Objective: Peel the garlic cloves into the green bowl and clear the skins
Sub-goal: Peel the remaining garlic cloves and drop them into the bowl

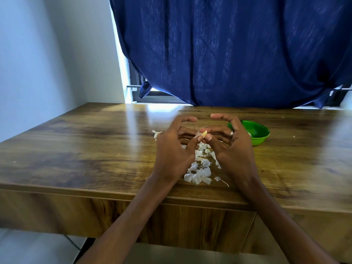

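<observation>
Lying nearest on the wooden table [80,149], garlic skins [200,173] piled betw. the wrists. Above them, left hand [172,149] & right hand [231,149] both pinch one garlic clove [204,133] at the fingertips. Green bowl [260,134] sits just behind right hand; blue curtain [228,50] beyond.

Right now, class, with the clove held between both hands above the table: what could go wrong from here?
1. The small pale garlic clove is pinched only at the fingertips of the left hand and right hand; it might slip.
2. The loose white papery skins lie near the front edge of the brown wooden table; a sweep could push them off.
3. The round green plastic bowl sits behind the right hand, so it could get knocked.
</observation>
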### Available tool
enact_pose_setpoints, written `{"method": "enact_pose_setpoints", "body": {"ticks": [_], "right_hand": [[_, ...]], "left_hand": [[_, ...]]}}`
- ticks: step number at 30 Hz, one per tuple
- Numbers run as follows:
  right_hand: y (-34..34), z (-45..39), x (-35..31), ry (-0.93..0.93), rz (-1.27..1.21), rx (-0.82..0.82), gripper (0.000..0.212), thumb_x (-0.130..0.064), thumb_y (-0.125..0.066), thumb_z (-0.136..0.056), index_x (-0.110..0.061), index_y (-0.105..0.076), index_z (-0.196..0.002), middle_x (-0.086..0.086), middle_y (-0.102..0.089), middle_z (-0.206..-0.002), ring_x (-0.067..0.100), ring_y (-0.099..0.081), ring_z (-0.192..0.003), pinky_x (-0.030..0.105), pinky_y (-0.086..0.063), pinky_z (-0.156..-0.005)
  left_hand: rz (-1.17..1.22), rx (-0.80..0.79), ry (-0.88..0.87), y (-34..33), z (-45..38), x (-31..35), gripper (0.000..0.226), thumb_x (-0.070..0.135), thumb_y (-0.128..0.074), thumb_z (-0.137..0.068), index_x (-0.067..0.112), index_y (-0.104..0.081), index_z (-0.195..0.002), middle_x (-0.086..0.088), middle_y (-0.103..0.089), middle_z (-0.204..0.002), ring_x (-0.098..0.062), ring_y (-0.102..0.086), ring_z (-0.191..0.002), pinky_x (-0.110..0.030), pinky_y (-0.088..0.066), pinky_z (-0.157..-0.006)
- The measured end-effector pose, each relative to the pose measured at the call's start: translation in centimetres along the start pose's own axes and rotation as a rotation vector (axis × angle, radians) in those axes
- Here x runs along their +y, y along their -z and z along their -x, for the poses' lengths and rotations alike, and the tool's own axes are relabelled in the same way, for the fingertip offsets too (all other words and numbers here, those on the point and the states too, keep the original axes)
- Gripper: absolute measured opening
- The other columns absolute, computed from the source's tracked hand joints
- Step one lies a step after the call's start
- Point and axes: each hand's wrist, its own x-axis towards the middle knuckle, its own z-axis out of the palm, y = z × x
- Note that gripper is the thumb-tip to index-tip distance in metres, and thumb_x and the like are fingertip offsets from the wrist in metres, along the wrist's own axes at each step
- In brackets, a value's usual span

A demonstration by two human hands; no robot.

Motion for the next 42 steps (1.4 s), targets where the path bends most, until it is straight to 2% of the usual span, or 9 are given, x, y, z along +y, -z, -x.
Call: {"method": "enact_pose_setpoints", "body": {"ticks": [6,10,13,21,25,32,36,42], "right_hand": [[0.00,0.12,-0.15,-0.004,-0.053,0.003,0.042,0.003,-0.070,-0.090,-0.016,-0.057,-0.126,-0.002,-0.078,-0.098,0.009,-0.074,-0.097,0.017,-0.057,-0.080],[0.04,0.07,-0.05,-0.012,-0.041,0.027,0.040,-0.001,-0.073,-0.090,-0.017,-0.059,-0.124,0.000,-0.078,-0.094,0.011,-0.076,-0.092,0.021,-0.058,-0.080],[0.16,0.05,0.03,-0.034,-0.052,0.039,0.039,-0.005,-0.074,-0.089,-0.018,-0.059,-0.123,0.002,-0.079,-0.092,0.013,-0.077,-0.089,0.026,-0.061,-0.081],[0.38,-0.09,0.01,-0.087,-0.156,0.027,0.029,-0.002,-0.073,-0.089,-0.013,-0.063,-0.115,0.009,-0.079,-0.093,0.021,-0.077,-0.088,0.026,-0.061,-0.077],[0.53,-0.12,-0.19,-0.139,-0.255,0.005,0.030,-0.003,-0.073,-0.088,-0.008,-0.064,-0.116,0.015,-0.078,-0.095,0.024,-0.077,-0.090,0.025,-0.060,-0.076],[0.44,-0.21,-0.04,-0.152,-0.290,-0.047,0.030,0.001,-0.068,-0.091,-0.009,-0.064,-0.119,0.012,-0.078,-0.102,0.022,-0.076,-0.094,0.024,-0.059,-0.078],[0.36,-0.26,-0.20,-0.166,-0.260,-0.075,0.033,0.002,-0.066,-0.091,-0.013,-0.064,-0.121,0.009,-0.079,-0.101,0.019,-0.076,-0.094,0.022,-0.059,-0.077],[0.53,-0.31,0.12,-0.173,-0.198,-0.032,0.029,0.000,-0.067,-0.091,-0.013,-0.065,-0.117,0.008,-0.078,-0.098,0.019,-0.076,-0.089,0.024,-0.059,-0.076]], "left_hand": [[-0.065,0.072,-0.065,0.05,0.07,0.45,0.049,0.008,-0.085,-0.078,0.012,-0.061,-0.120,0.028,-0.065,-0.086,0.014,-0.068,-0.083,-0.008,-0.052,-0.075],[-0.102,0.093,-0.116,0.09,0.16,0.37,0.048,0.011,-0.086,-0.077,0.012,-0.061,-0.118,0.029,-0.065,-0.088,0.016,-0.066,-0.083,-0.008,-0.052,-0.076],[-0.118,0.095,-0.135,0.03,0.15,0.25,0.048,0.009,-0.087,-0.076,0.010,-0.060,-0.115,0.021,-0.068,-0.090,0.017,-0.066,-0.083,-0.006,-0.051,-0.074],[-0.102,0.121,-0.192,-0.05,0.23,0.37,0.041,0.004,-0.087,-0.075,0.006,-0.057,-0.103,0.012,-0.072,-0.087,0.005,-0.071,-0.083,-0.010,-0.054,-0.072],[-0.107,0.106,-0.211,-0.11,0.08,0.45,0.041,0.000,-0.084,-0.077,0.007,-0.057,-0.108,0.000,-0.074,-0.092,-0.002,-0.071,-0.086,-0.011,-0.053,-0.076],[-0.021,-0.038,-0.120,-0.17,0.05,0.33,0.047,0.001,-0.073,-0.086,0.008,-0.051,-0.127,0.000,-0.065,-0.100,-0.017,-0.068,-0.092,-0.038,-0.059,-0.078],[0.011,-0.039,-0.111,-0.10,0.04,0.40,0.047,-0.002,-0.072,-0.087,0.008,-0.051,-0.128,0.003,-0.065,-0.098,-0.016,-0.068,-0.089,-0.035,-0.060,-0.074],[0.001,-0.041,-0.158,-0.20,0.08,0.51,0.043,-0.005,-0.070,-0.087,0.006,-0.054,-0.126,0.003,-0.063,-0.094,-0.016,-0.066,-0.081,-0.025,-0.057,-0.065]]}}
